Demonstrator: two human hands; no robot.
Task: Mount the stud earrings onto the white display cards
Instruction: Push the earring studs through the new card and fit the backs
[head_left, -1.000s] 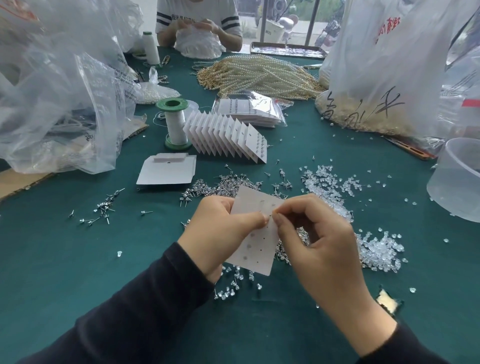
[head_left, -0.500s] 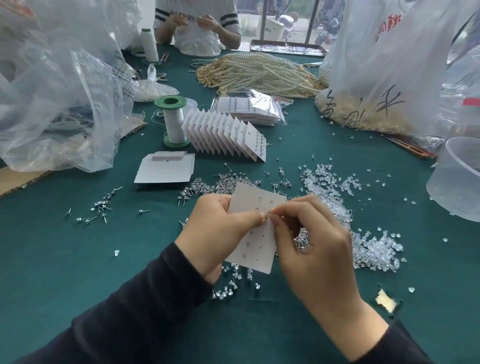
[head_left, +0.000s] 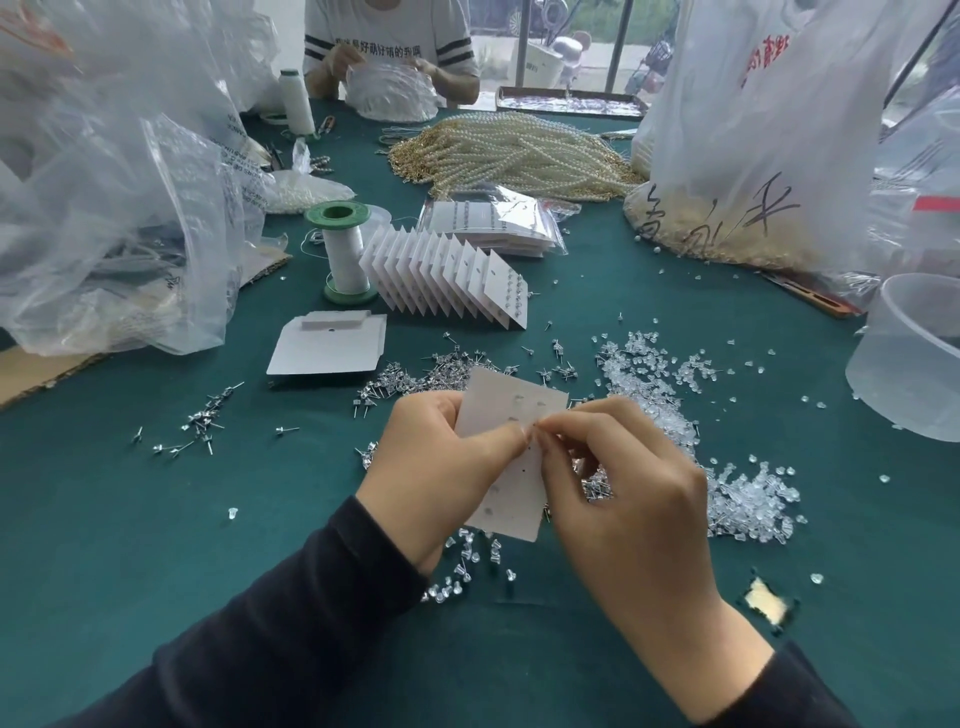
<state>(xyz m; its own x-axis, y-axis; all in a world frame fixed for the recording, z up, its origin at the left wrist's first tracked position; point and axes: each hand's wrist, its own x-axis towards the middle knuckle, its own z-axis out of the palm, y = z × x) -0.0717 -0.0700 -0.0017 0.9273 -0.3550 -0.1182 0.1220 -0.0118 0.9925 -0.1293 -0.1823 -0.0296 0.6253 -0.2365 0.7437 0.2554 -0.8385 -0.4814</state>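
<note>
- Clear earring backs (head_left: 467, 564): you are looking at a small scatter on the green table (head_left: 130, 545) just near of the card. Tiny, light and likely slippery; judge them a fingertip pick, one at a time.
- White display card (head_left: 511, 457): you are holding it above the table, slightly tilted, between both hands. Thin and light, and it is likely to bend; you are best gripping it by the edge and keeping the punched holes clear.
- Left hand (head_left: 441, 467): you are clasping the card's left edge, thumb on its face.
- Right hand (head_left: 623, 499): you are pinching thumb and forefinger together at the card's middle, presumably on a stud; the piece itself is too small to make out.
- Loose stud earrings (head_left: 415, 376): a pile is lying just beyond the card, with a smaller scatter (head_left: 200, 423) far to the left. Stiff thin posts, light; probably easiest to take by the head, and apt to roll or prick.
- Heap of clear backs (head_left: 670, 405): it is spreading to the right of the hands. Soft-looking, easily scattered.
- Blank cards (head_left: 327, 351): a flat stack is sitting left of the studs.
- Finished cards (head_left: 452, 278): a fanned row is standing further off, beside a green spool (head_left: 343, 252).
- Pearl strands (head_left: 514, 153): these are lying at the far side, not needed here.
</note>
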